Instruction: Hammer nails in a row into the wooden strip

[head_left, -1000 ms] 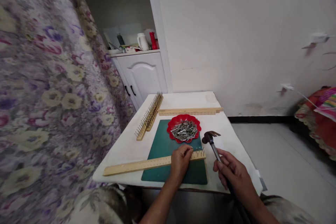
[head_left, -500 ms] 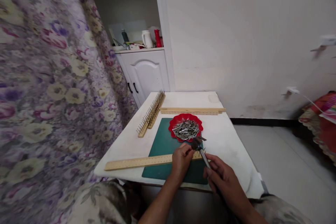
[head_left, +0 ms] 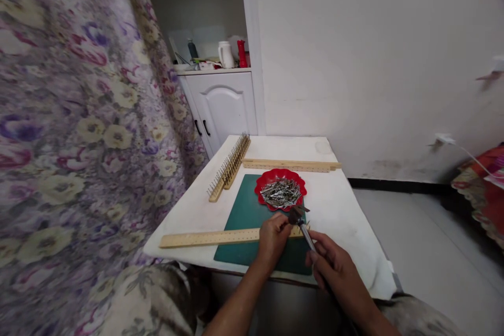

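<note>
My right hand [head_left: 334,261] is closed around the metal handle of a claw hammer [head_left: 306,235], its dark head beside my left fingertips. My left hand [head_left: 273,236] rests on a wooden strip with rows of small holes [head_left: 212,238], thumb and fingers pinched together near its right end. Whatever those fingers hold is hidden. A few thin nails [head_left: 308,224] seem to stand at that end, partly behind the hammer. The strip lies across a green mat [head_left: 246,207]. Beyond the hands, a red scalloped bowl [head_left: 258,185] holds a heap of silvery nails [head_left: 281,192].
Two strips studded with upright nails [head_left: 232,165] lie on the table's left side. More wooden strips [head_left: 289,165] lie across its far part. A white cloth [head_left: 189,220] covers the table. A floral curtain [head_left: 98,115] hangs at left; a white cabinet [head_left: 222,107] stands behind.
The camera view has shifted slightly, moving the room a little to the right in the picture. Both hands and the hammer keep nearly the same position over the strip.
</note>
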`<action>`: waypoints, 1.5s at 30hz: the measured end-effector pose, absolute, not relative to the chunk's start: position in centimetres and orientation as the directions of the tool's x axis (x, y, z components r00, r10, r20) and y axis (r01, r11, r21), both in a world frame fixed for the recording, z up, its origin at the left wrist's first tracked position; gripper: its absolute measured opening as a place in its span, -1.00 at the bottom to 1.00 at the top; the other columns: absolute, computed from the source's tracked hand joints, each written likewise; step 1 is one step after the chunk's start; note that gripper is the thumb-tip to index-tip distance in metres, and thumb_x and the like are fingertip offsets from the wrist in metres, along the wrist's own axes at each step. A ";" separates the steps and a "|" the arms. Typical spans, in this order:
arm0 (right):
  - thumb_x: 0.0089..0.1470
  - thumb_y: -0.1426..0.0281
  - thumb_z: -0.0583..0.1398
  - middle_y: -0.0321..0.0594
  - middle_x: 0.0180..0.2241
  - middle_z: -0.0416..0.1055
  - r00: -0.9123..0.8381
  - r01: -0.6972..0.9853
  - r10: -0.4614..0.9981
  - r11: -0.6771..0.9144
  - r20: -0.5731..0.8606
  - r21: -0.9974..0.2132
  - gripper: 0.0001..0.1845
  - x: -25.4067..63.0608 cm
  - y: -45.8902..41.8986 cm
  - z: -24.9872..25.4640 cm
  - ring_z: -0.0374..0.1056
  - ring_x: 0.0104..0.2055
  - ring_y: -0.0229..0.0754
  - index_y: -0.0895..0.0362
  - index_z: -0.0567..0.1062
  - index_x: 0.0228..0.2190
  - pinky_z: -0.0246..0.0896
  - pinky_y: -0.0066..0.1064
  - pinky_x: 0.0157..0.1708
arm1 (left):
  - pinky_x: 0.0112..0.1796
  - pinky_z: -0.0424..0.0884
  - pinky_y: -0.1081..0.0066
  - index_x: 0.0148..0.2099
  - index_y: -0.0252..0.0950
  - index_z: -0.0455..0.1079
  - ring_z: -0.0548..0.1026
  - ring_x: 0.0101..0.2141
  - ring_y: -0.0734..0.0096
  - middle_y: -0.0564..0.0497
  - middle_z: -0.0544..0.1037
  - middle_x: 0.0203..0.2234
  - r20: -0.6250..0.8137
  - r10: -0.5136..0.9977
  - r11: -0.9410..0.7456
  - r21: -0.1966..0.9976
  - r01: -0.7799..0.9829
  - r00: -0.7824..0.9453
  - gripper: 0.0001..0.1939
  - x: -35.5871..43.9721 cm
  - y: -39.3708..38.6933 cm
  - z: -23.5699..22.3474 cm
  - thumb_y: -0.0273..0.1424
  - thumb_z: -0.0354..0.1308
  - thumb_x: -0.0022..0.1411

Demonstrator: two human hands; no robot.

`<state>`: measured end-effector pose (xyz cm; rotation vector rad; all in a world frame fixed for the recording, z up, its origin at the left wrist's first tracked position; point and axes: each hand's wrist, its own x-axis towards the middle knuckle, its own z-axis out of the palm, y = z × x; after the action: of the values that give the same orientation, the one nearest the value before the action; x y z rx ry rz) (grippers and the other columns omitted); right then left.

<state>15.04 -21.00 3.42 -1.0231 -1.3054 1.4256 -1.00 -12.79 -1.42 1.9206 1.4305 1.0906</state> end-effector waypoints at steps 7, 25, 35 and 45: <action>0.19 0.26 0.10 -0.34 -0.45 0.33 -0.223 -0.072 0.975 -0.002 0.015 -0.997 -0.62 15.2 -21.1 3.3 0.06 -0.70 -0.43 0.11 0.29 0.01 -0.07 -0.55 -0.72 | -0.43 0.16 0.53 -0.50 -0.31 0.36 0.34 -0.47 0.50 0.09 0.36 -0.55 0.298 0.947 -0.313 0.764 0.565 0.122 -0.83 -1.1 -12.9 -1.2 -0.47 0.08 0.13; 0.12 0.19 0.18 -0.33 -0.48 0.35 -0.119 -0.208 0.993 -0.010 0.015 -0.978 -0.58 16.3 -20.7 3.9 0.05 -0.73 -0.42 0.12 0.32 -0.04 -0.12 -0.54 -0.73 | -0.37 0.25 0.50 -0.40 -0.28 0.46 0.42 -0.41 0.45 0.05 0.47 -0.46 0.283 0.952 -0.296 0.771 0.564 0.114 -0.89 -0.9 -13.1 -1.2 -0.46 0.11 0.11; 0.16 0.21 0.13 -0.34 -0.47 0.32 -0.199 -0.143 0.980 -0.026 0.003 -0.989 -0.59 15.9 -21.0 3.3 0.03 -0.71 -0.42 0.12 0.29 0.00 -0.11 -0.54 -0.72 | -0.42 0.18 0.52 -0.50 -0.31 0.38 0.37 -0.46 0.48 0.08 0.39 -0.54 0.264 0.960 -0.266 0.767 0.584 0.091 -0.83 -0.6 -13.0 -1.0 -0.44 0.10 0.12; 0.15 0.21 0.12 -0.35 -0.48 0.31 -0.224 -0.115 0.975 -0.031 -0.004 -0.993 -0.57 15.5 -21.1 3.0 0.03 -0.72 -0.42 0.11 0.31 0.02 -0.07 -0.54 -0.73 | -0.45 0.15 0.52 -0.52 -0.30 0.36 0.35 -0.48 0.49 0.09 0.37 -0.57 0.271 0.959 -0.265 0.749 0.607 0.084 -0.82 -0.5 -13.0 -1.1 -0.46 0.08 0.12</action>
<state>15.46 -21.14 3.02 -1.0187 -1.2729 1.4396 -0.53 -12.98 -1.12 1.9211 1.5393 1.0437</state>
